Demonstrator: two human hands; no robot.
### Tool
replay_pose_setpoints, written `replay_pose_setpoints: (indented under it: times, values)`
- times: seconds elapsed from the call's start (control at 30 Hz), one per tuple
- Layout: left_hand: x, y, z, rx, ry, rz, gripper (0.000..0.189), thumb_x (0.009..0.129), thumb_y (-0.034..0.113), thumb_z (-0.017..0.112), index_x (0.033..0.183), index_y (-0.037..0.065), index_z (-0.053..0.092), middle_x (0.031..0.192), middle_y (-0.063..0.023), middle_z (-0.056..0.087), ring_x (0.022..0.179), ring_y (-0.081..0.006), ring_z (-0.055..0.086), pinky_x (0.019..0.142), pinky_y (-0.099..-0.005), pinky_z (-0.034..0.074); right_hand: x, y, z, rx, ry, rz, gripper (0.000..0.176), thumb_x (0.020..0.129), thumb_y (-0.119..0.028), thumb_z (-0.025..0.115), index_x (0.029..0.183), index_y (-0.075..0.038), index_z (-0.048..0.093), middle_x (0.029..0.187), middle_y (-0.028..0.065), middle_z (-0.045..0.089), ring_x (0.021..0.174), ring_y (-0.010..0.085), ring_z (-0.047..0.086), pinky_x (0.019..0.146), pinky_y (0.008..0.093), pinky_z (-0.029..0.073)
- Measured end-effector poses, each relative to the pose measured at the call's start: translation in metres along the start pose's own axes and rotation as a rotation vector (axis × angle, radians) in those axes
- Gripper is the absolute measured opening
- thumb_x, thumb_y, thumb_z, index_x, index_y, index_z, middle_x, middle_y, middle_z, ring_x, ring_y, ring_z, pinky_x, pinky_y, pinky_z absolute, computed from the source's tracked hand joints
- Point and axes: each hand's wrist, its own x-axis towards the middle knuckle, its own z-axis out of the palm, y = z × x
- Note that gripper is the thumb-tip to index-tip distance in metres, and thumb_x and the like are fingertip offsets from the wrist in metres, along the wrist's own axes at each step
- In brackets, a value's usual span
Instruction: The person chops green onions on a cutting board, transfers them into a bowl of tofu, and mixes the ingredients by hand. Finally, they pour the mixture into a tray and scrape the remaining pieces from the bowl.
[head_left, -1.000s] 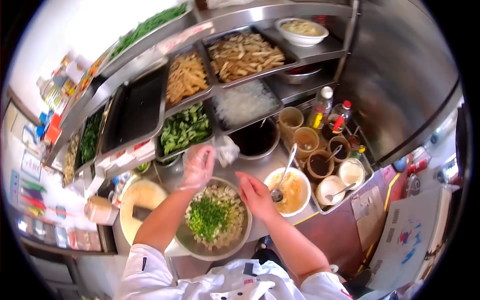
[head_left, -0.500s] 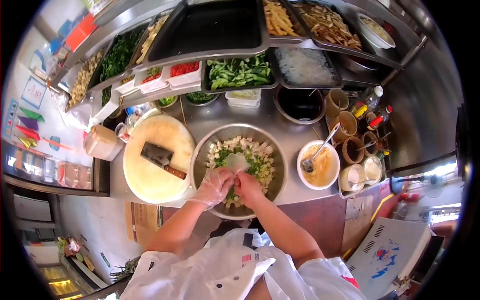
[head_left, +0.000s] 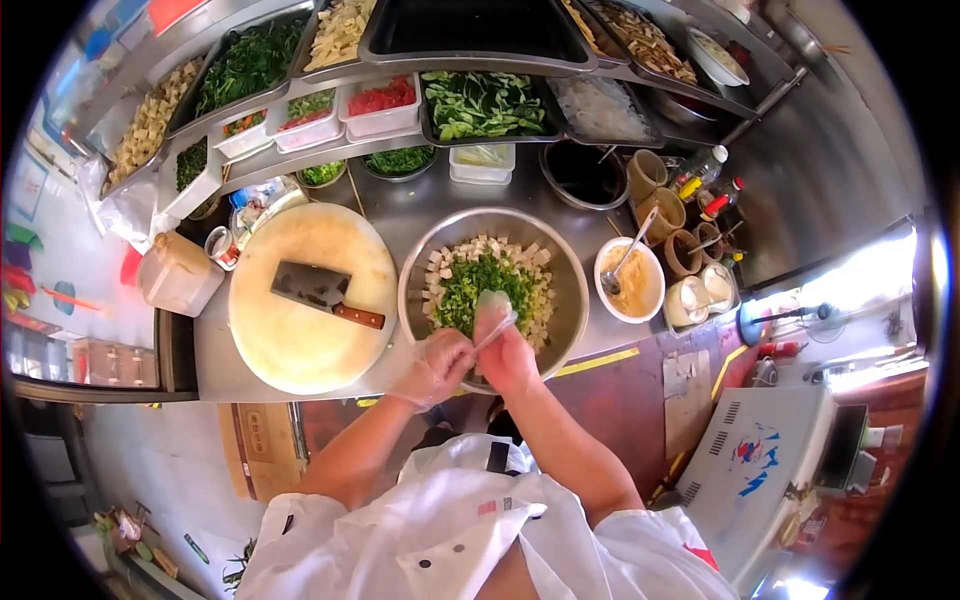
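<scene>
A wide metal bowl holds white cubes and chopped greens. Over its near side are both of my hands. My left hand wears a clear plastic glove and is closed, pinching the cuff of a second clear plastic glove. Inside that second glove, the fingers of my right hand point away from me, stretched out; the glove covers only part of the hand. Left of the bowl, a cleaver lies on a round cutting board.
To the right stand a white bowl with a spoon and several seasoning jars. A bowl of dark liquid sits behind. Trays of vegetables fill the shelves above. A plastic container is at the left.
My right hand has gone from closed at the glove's opening to fingers stretched inside it. My left hand keeps its pinch. The view has shifted slightly.
</scene>
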Motion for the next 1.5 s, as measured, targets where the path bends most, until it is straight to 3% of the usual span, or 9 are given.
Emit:
replay_pose_setpoints:
  times: [0.1,0.2,0.3,0.43,0.53,0.7,1.17,1.37,1.5]
  values:
    - [-0.006,0.0,0.014,-0.021,0.052,0.019,0.009,0.092,0.003,0.065,0.099,0.006,0.06,0.092,-0.0135,0.062,0.09,-0.0366,0.062,0.082,-0.0457,0.051,-0.002,0.003,-0.004,-0.024,-0.117,-0.068,0.045,0.111,-0.017,0.05,0.154,-0.007,0.049,0.15,0.0062,0.057,0.141,0.0227,0.053,0.123,0.0375,0.039]
    - [-0.013,-0.004,0.028,-0.072,0.055,-0.087,0.009,0.092,0.002,0.064,0.1,0.006,0.061,0.092,-0.014,0.063,0.089,-0.0353,0.062,0.082,-0.0448,0.051,-0.009,0.002,0.003,-0.053,-0.079,-0.096,0.045,0.111,-0.021,0.051,0.153,-0.005,0.049,0.142,0.0063,0.062,0.128,0.02,0.06,0.11,0.0342,0.048]
    - [-0.012,-0.005,0.046,-0.105,0.079,-0.184,0.01,0.093,0.001,0.063,0.102,0.005,0.061,0.092,-0.0138,0.063,0.088,-0.0327,0.063,0.081,-0.0437,0.051,-0.027,-0.027,0.023,-0.784,0.167,0.046,0.041,0.111,-0.024,0.054,0.145,-0.002,0.056,0.124,0.0062,0.067,0.106,0.0153,0.064,0.09,0.0298,0.053]
    - [0.006,0.017,0.069,-0.109,0.097,-0.247,0.009,0.094,0.002,0.064,0.102,0.004,0.062,0.091,-0.0133,0.064,0.085,-0.0312,0.064,0.078,-0.0426,0.052,0.003,-0.023,-0.018,-0.788,0.131,-0.241,0.029,0.11,-0.029,0.06,0.124,-0.006,0.068,0.098,0.0015,0.065,0.085,0.0096,0.06,0.071,0.0267,0.049]
    - [0.023,0.027,0.081,-0.131,0.157,-0.294,0.008,0.093,0.001,0.064,0.101,0.004,0.062,0.087,-0.0131,0.065,0.079,-0.0314,0.065,0.073,-0.0414,0.052,-0.004,-0.053,-0.006,-0.657,0.04,0.015,0.038,0.11,-0.035,0.062,0.132,-0.004,0.063,0.101,0.0008,0.065,0.084,0.0086,0.058,0.068,0.0267,0.049]
    - [0.045,0.036,0.097,0.135,0.13,-0.216,0.009,0.092,0.004,0.067,0.101,0.004,0.063,0.085,-0.0162,0.066,0.079,-0.0356,0.066,0.073,-0.0454,0.053,0.01,-0.068,-0.017,-0.381,-0.165,0.083,0.081,0.109,-0.065,0.036,0.161,-0.003,0.037,0.161,0.0114,0.048,0.148,0.0243,0.043,0.125,0.0417,0.034]
    - [0.08,0.086,0.131,0.379,0.219,-0.338,0.004,0.093,0.007,0.064,0.096,0.004,0.064,0.085,-0.017,0.068,0.08,-0.0376,0.067,0.073,-0.0473,0.053,0.028,-0.114,-0.017,-0.454,-0.285,0.233,0.088,0.107,-0.073,0.026,0.165,-0.007,0.03,0.139,0.0148,0.059,0.117,0.0255,0.063,0.108,0.0416,0.05]
    - [0.072,0.077,0.144,0.131,0.286,-0.515,0.004,0.101,0.002,0.06,0.104,0.004,0.062,0.087,-0.0095,0.067,0.078,-0.0187,0.065,0.073,-0.0343,0.054,0.0,-0.138,0.003,-0.636,-0.273,0.443,0.088,0.108,-0.072,0.029,0.169,-0.01,0.025,0.113,0.0068,0.065,0.103,0.02,0.061,0.101,0.0399,0.048]
    - [0.069,0.071,0.149,-0.066,0.21,-0.539,0.004,0.107,0.005,0.057,0.109,0.005,0.06,0.087,-0.0028,0.063,0.077,-0.0112,0.059,0.071,-0.031,0.053,0.031,-0.123,-0.007,-0.621,-0.169,0.155,0.083,0.108,-0.068,0.038,0.168,-0.01,0.031,0.138,0.0107,0.061,0.124,0.0236,0.058,0.109,0.0389,0.046]
